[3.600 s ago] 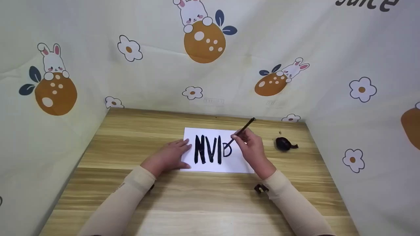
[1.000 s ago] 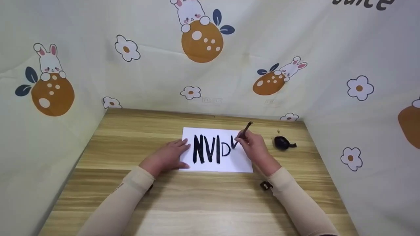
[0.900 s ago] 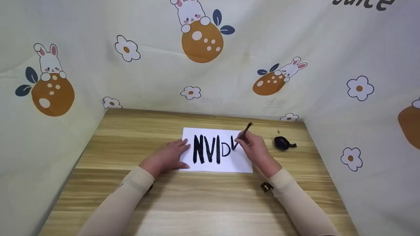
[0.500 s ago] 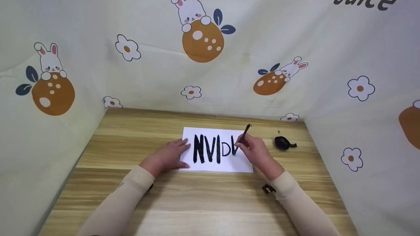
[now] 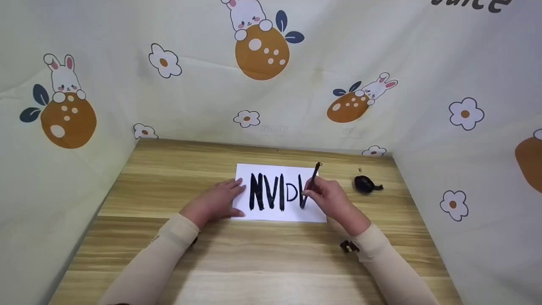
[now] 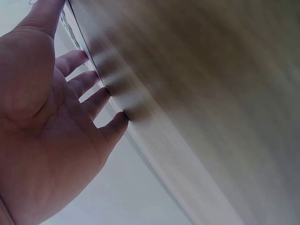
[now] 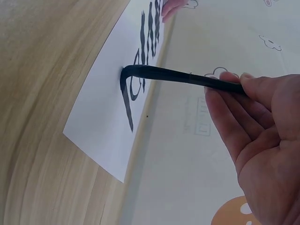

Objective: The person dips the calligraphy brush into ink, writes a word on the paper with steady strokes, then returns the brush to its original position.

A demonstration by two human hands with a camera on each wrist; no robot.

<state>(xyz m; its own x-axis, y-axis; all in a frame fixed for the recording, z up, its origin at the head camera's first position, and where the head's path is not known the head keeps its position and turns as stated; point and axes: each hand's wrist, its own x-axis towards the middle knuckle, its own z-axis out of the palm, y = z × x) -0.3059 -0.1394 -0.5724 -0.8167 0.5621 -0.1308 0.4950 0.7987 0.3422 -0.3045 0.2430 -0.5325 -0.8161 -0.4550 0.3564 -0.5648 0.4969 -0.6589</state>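
Observation:
A white sheet of paper (image 5: 271, 215) lies on the wooden table and bears black painted letters (image 5: 267, 192), N, V, I and a smaller, thinner D. My left hand (image 5: 216, 200) rests with spread fingers on the paper's left edge; the left wrist view shows its palm (image 6: 51, 126). My right hand (image 5: 334, 202) pinches a dark brush (image 5: 316, 173) between thumb and fingers. In the right wrist view the brush's wet black bristles (image 7: 129, 72) bend against the paper, at the lower end of a slanting stroke (image 7: 127, 110) right of the D.
A small, round black dish (image 5: 364, 184) with a short handle-like end stands right of the paper. Printed cloth walls (image 5: 203, 97) enclose the table's back and sides. A dark wrist device (image 5: 349, 246) sits below the right cuff.
Since the earliest frame, the brush has left the D and started a stroke to its right. That stroke has lengthened downward toward me. The left hand stays on the paper.

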